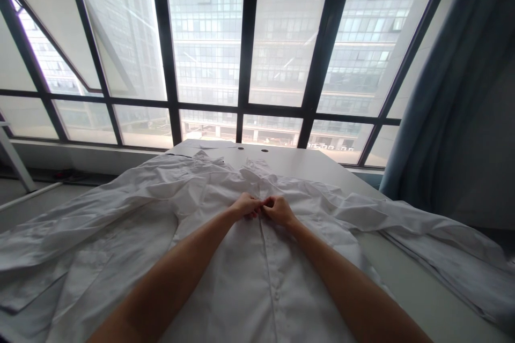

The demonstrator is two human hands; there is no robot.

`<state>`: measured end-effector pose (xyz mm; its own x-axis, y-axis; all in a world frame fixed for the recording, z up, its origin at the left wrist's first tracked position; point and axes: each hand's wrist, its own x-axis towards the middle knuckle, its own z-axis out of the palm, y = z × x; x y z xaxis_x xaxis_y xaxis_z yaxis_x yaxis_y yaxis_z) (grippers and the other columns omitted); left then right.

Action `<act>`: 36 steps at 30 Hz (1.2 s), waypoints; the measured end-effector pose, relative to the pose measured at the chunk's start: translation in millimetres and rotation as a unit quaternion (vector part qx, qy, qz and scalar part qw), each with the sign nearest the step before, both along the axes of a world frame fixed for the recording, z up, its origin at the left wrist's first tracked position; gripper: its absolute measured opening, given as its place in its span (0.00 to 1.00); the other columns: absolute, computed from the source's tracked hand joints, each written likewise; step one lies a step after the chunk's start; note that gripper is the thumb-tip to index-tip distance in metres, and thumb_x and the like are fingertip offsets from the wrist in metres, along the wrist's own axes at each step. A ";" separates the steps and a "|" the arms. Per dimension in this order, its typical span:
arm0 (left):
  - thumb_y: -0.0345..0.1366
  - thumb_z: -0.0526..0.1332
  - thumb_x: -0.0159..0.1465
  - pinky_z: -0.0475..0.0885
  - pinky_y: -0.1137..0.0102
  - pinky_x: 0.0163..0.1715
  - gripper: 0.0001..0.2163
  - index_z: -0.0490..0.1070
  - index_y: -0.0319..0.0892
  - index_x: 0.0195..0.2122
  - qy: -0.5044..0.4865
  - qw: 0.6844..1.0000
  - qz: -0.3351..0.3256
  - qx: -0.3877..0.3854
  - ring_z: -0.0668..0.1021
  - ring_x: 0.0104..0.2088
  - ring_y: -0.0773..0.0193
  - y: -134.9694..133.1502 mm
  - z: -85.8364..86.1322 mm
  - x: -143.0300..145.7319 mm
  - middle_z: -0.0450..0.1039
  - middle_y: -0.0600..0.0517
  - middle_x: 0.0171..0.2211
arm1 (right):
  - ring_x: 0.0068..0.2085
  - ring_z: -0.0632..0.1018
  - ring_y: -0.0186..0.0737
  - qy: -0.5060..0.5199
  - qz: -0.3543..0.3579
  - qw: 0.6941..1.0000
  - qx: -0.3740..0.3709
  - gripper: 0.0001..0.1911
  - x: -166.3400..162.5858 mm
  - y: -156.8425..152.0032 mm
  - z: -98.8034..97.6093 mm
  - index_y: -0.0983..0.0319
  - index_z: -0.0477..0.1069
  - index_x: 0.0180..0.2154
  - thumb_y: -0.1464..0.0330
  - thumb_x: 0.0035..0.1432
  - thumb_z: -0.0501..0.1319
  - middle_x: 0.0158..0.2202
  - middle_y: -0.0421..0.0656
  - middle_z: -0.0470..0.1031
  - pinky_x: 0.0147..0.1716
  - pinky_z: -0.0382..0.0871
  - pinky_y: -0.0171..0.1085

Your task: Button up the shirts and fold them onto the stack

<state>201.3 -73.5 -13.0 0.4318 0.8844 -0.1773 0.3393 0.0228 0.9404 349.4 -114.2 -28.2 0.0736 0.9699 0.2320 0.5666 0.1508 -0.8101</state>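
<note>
A long-sleeved white coat lies spread face up, its collar toward the window and its sleeves reaching out to both sides. Down its middle runs the front opening, with small buttons along it in the lower part. At the upper part of this opening, my left hand pinches the fabric edge from the left. My right hand meets it from the right, thumb and fingers closed on the same edge. The fingertips of both hands touch or nearly touch. Whatever small piece sits between them is hidden.
Beneath the coat is a white table with two dark round holes near its far edge. Large black-framed windows stand behind it, one pane tilted out at the left. A grey-blue curtain hangs at the right. Folded white cloth lies under the right sleeve.
</note>
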 end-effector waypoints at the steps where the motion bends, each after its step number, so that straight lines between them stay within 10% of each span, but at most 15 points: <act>1: 0.44 0.67 0.57 0.58 0.77 0.15 0.16 0.69 0.37 0.20 0.003 1.000 0.003 0.006 0.66 0.15 0.73 0.0 -0.5 0.2 0.65 0.56 0.14 | 0.21 0.73 0.31 0.007 0.006 1.000 -0.005 0.05 0.4 -0.3 0.2 0.65 0.74 0.28 0.69 0.49 0.66 0.21 0.39 0.75 0.20 0.64 0.28; 18: 0.37 0.63 0.62 0.59 0.78 0.14 0.07 0.72 0.38 0.32 -0.004 0.994 -0.046 0.100 0.68 0.13 0.71 1.8 -5.2 -4.4 0.61 0.61 0.12 | 0.17 0.68 0.28 0.092 0.008 0.986 -0.142 0.14 -3.0 -7.0 19.6 0.62 0.65 0.21 0.73 0.58 0.53 0.18 0.37 0.69 0.17 0.63 0.27; 28: 0.30 0.62 0.58 0.64 0.77 0.20 0.06 0.74 0.34 0.36 0.155 0.964 -0.011 0.218 0.73 0.18 0.68 -22.6 3.8 -10.0 0.67 0.58 0.16 | 0.27 0.75 0.37 -0.204 -0.013 0.979 -0.026 0.11 -14.0 -40.8 40.0 0.63 0.71 0.22 0.65 0.51 0.65 0.22 0.43 0.75 0.26 0.62 0.31; 36: 0.27 0.62 0.49 0.61 0.76 0.22 0.03 0.76 0.37 0.23 0.213 0.943 -0.108 0.231 0.71 0.20 0.68 -68.4 21.5 -27.8 0.68 0.55 0.16 | 0.16 0.72 0.38 -0.231 0.066 0.946 -0.218 0.16 -31.2 -94.9 50.5 0.62 0.66 0.13 0.69 0.49 0.64 0.09 0.42 0.66 0.17 0.66 0.33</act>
